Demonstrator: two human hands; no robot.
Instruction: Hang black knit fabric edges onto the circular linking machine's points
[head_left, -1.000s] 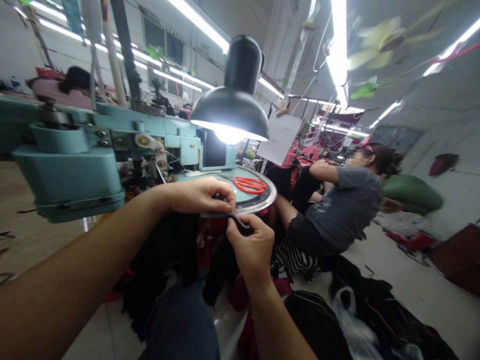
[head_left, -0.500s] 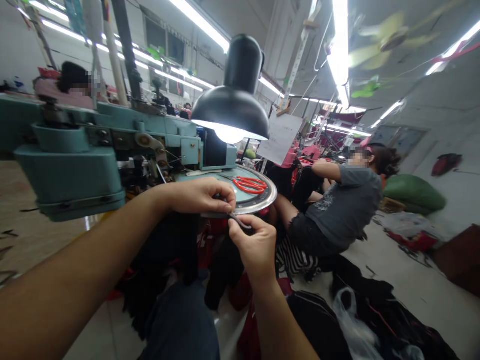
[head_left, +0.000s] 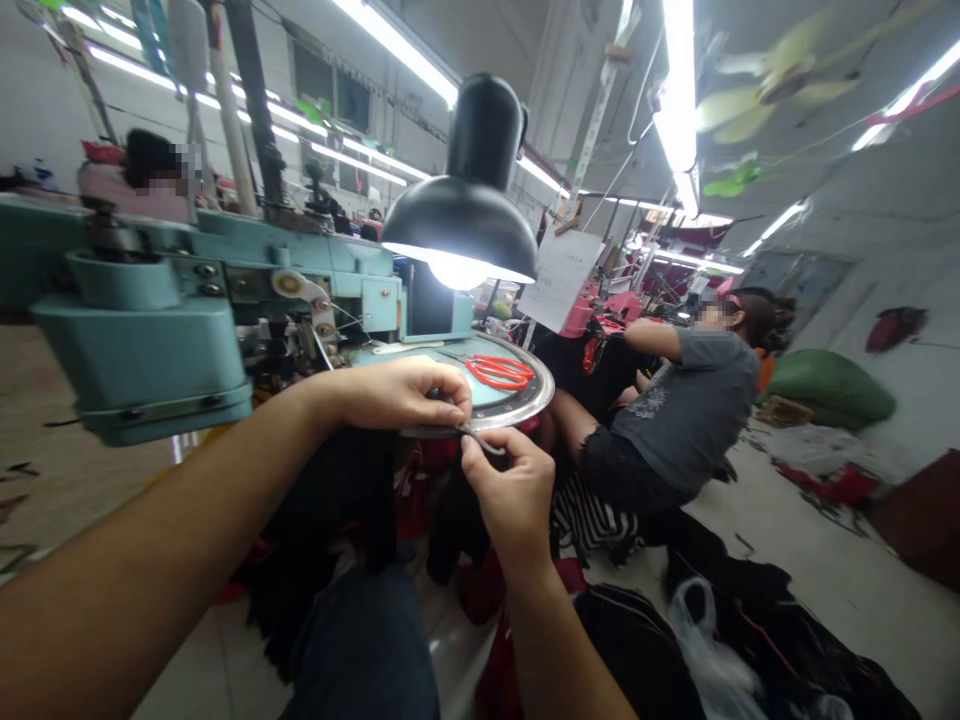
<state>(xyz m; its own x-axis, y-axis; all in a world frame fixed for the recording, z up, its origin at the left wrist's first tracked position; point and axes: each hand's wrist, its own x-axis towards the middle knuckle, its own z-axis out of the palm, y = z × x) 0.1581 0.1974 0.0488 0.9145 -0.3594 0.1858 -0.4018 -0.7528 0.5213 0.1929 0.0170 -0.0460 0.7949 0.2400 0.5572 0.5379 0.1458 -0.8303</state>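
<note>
A narrow dark strip of fabric point(head_left: 484, 441) is stretched between my two hands at the rim of a round metal machine plate point(head_left: 544, 390). My left hand point(head_left: 412, 392) reaches over the plate's near edge and pinches the strip's far end between thumb and fingers. Closer to me, my right hand point(head_left: 514, 490) grips the other end, its thumb pressed against the fingers. Orange-handled scissors point(head_left: 501, 372) lie on the plate just beyond my hands. The rest of the piece, if any, is hidden by my fingers.
A lit black lamp point(head_left: 461, 225) hangs low over the plate. The green machine point(head_left: 150, 330) stands at left. At right sits a co-worker point(head_left: 667, 420). Dark garments point(head_left: 795, 630) and a clear plastic bag point(head_left: 712, 640) lie on the floor.
Both hands stay almost in place, still pinching the strip. The strip between them looks slightly thinner and turned. The co-worker's head has shifted a little.
</note>
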